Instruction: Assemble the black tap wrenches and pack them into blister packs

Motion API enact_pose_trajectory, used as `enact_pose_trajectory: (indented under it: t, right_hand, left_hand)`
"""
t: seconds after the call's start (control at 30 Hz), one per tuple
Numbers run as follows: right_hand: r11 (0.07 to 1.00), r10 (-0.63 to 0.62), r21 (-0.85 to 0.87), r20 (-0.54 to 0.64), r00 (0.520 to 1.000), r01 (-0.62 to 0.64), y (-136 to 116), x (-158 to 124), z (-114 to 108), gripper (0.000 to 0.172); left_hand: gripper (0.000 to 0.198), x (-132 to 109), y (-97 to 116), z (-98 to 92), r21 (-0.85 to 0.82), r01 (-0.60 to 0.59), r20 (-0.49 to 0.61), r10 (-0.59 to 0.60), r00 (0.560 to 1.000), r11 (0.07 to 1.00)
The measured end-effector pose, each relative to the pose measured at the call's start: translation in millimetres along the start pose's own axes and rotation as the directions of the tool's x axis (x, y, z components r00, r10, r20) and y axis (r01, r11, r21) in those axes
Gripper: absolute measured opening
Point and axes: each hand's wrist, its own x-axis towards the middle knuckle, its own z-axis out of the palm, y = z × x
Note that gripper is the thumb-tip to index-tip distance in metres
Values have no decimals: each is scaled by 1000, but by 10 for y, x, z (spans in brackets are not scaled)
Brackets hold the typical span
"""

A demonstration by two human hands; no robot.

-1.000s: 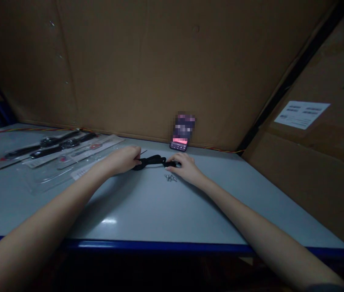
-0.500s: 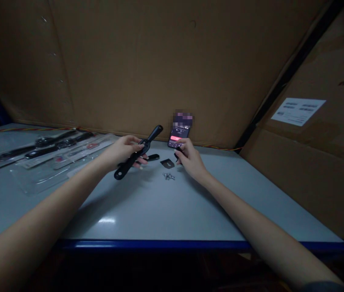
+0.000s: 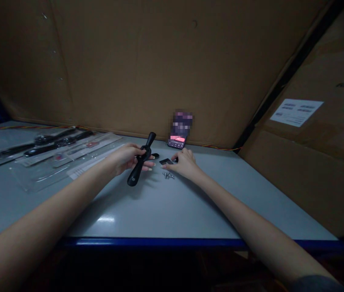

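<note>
My left hand (image 3: 129, 159) is closed around the middle of a black spokeshave (image 3: 136, 174), which it holds tilted above the table. Behind the tool, partly covered by it, a small black piece (image 3: 156, 155) lies on the table. My right hand (image 3: 186, 163) is low over the table, its thumb stretched apart from the index finger beside a dark flat blade (image 3: 165, 162). Under the curled fingers shows a small dark part (image 3: 176, 159); whether they touch it is hidden. Several small silver screws (image 3: 168, 175) lie just in front of the blade.
A phone (image 3: 179, 132) with a lit screen leans against the cardboard wall (image 3: 123, 73) at the back. To the left, packaged black tools (image 3: 59, 142) and clear plastic packaging (image 3: 38, 176) lie on the table. A cardboard box (image 3: 312, 162) bounds the right side. The table has a blue front edge (image 3: 160, 242).
The spokeshave has turned more upright in view, its near end moving right and down. My right hand has come down from in front of the phone, and its thumb has spread toward the blade.
</note>
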Motion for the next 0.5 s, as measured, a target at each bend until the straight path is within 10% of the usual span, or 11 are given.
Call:
enact_pose_trajectory:
  t: [0.5]
  right_hand:
    - [989,130,61,37,991,-132,-12,44,-3,52]
  left_hand:
    - [10,-6,-18,35,46,7,-9,-7,1000,999]
